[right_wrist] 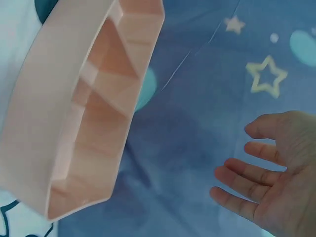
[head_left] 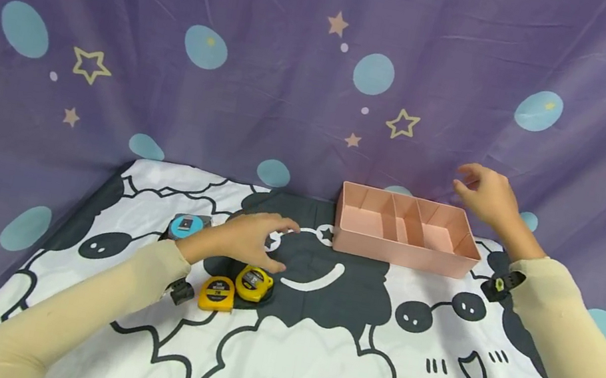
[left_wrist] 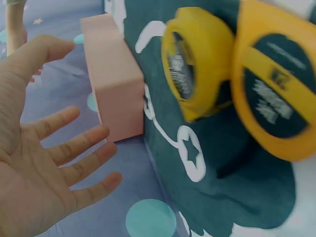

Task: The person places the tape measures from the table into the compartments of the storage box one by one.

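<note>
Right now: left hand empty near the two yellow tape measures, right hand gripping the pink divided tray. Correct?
No: right hand is empty, not touching the pink divided tray; right wrist view shows it. Left hand is empty near the two yellow tape measures.

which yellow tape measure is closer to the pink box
The lemon-yellow tape measure, on the right in the head view; the orange-yellow one lies farther left.

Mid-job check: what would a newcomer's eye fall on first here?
Probably the pink divided box at the back right in the head view, with the right hand raised near its right end. Then the yellow tape measure and the orange-yellow one beside it, close to the left hand. A blue-faced item is partly hidden by the left wrist.
</note>
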A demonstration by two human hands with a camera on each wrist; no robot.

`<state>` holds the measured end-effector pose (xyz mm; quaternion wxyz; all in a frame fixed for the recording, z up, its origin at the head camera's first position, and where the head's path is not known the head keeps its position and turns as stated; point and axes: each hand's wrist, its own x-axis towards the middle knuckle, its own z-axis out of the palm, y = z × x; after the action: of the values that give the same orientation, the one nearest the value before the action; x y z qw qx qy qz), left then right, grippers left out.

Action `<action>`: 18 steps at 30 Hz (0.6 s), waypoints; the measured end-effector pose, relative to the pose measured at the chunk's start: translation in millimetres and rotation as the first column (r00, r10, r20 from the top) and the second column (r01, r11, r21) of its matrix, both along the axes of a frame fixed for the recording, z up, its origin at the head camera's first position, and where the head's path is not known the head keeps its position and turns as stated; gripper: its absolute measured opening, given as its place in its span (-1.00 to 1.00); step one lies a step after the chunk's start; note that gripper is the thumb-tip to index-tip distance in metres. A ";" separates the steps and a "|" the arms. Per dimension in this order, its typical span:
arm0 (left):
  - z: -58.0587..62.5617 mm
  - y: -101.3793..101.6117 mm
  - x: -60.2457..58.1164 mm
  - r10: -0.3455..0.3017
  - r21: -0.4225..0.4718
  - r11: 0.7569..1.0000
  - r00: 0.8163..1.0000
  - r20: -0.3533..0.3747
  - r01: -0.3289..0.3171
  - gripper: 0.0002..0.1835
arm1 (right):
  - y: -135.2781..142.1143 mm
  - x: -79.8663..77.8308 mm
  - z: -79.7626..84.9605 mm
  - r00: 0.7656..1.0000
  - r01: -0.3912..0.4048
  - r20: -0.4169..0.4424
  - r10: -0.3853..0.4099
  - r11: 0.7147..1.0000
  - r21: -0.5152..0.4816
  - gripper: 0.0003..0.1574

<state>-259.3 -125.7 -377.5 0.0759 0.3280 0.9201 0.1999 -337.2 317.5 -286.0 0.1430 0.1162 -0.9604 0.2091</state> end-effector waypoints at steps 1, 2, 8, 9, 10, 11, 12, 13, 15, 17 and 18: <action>-1.9 -1.1 1.5 -0.015 -0.020 1.000 1.000 -0.014 0.015 -0.20 | 5.3 -1.5 -1.7 1.000 0.010 0.014 -0.010 1.000 0.007 -0.48; -3.6 -1.9 2.7 -0.029 -0.033 0.999 0.999 -0.021 0.028 -0.20 | 10.6 -2.8 -3.7 0.999 0.020 0.029 -0.020 1.000 0.016 -0.47; -11.2 -1.9 4.8 -0.085 -0.111 0.991 0.995 -0.058 0.078 -0.21 | 43.1 -4.8 -17.5 0.993 0.055 0.098 -0.060 0.997 0.051 -0.46; -12.0 -1.3 4.9 -0.097 -0.121 0.989 0.993 -0.062 0.089 -0.21 | 47.9 -4.6 -19.4 0.992 0.058 0.106 -0.063 0.997 0.055 -0.47; -12.9 -0.6 5.0 -0.113 -0.130 0.986 0.992 -0.061 0.104 -0.22 | 52.5 -4.6 -21.6 0.992 0.061 0.110 -0.068 0.996 0.061 -0.48; -14.0 0.3 5.3 -0.127 -0.140 0.983 0.990 -0.060 0.118 -0.23 | 57.0 -4.5 -23.8 0.991 0.063 0.115 -0.070 0.996 0.069 -0.48; -14.8 1.2 5.8 -0.137 -0.155 0.980 0.989 -0.059 0.126 -0.24 | 61.0 -4.5 -25.9 0.990 0.065 0.121 -0.073 0.995 0.070 -0.48; -16.3 2.3 6.3 -0.149 -0.175 0.975 0.987 -0.061 0.136 -0.24 | 64.6 -4.2 -28.2 0.989 0.069 0.129 -0.078 0.995 0.069 -0.48; -19.8 5.0 8.2 -0.168 -0.211 0.966 0.983 -0.068 0.151 -0.26 | 71.9 -2.9 -33.4 0.986 0.077 0.142 -0.086 0.994 0.072 -0.48; -24.2 9.0 11.3 -0.186 -0.252 0.954 0.979 -0.078 0.161 -0.27 | 79.8 1.1 -39.8 0.983 0.085 0.156 -0.096 0.993 0.077 -0.48; -26.5 11.6 13.2 -0.195 -0.268 0.949 0.978 -0.080 0.167 -0.28 | 84.2 4.0 -43.2 0.981 0.089 0.166 -0.101 0.993 0.081 -0.48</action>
<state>-246.1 -114.2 -404.0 0.0874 0.4084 0.9071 0.0522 -333.2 401.7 -329.2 0.0660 0.0570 -0.9805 0.1762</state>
